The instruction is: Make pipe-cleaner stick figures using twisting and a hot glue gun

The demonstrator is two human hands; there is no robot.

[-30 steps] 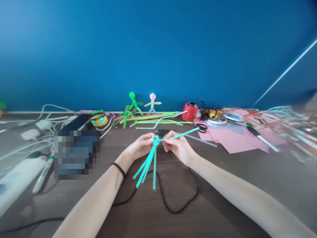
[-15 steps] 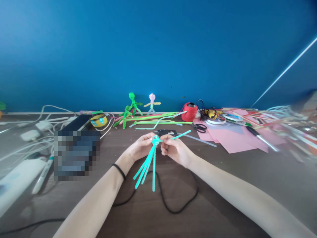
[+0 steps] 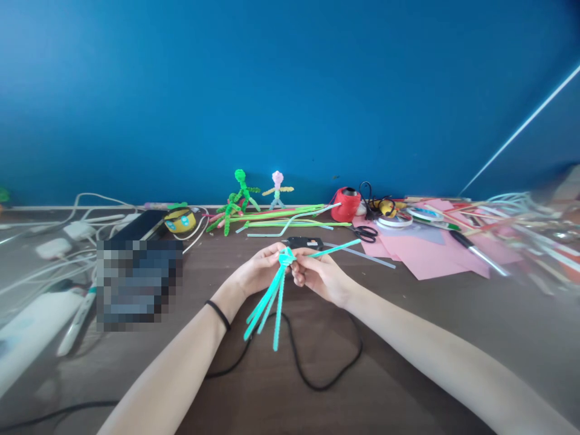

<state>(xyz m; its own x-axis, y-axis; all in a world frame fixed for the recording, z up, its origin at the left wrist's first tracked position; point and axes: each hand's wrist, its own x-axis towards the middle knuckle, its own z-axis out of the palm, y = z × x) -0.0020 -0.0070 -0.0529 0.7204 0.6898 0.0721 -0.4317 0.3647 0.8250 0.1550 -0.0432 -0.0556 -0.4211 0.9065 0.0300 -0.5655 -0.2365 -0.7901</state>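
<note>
A bundle of turquoise pipe cleaners (image 3: pixel 267 300) is held up over the brown table, knotted together at the top with several loose ends hanging down to the lower left. My left hand (image 3: pixel 259 269) pinches the knotted top from the left side. From the right, my right hand (image 3: pixel 321 275) has its fingers closed on one strand, whose free end sticks out to the upper right. Just behind the hands lies a black glue gun (image 3: pixel 304 243), partly covered by them; a clear glue stick (image 3: pixel 362 256) extends to its right.
Green and pink pipe-cleaner figures (image 3: pixel 277 187) stand by the blue wall, with loose pipe cleaners (image 3: pixel 294 214) before them. Red yarn (image 3: pixel 345 205), scissors (image 3: pixel 365 234) and pink paper (image 3: pixel 421 257) lie right. White cables (image 3: pixel 45 272) crowd the left. A black cord (image 3: pixel 312 383) loops below my hands.
The strand in my right hand now shows more length and points further right. The hanging ends have swung slightly left. Both hands stay in nearly the same place.
</note>
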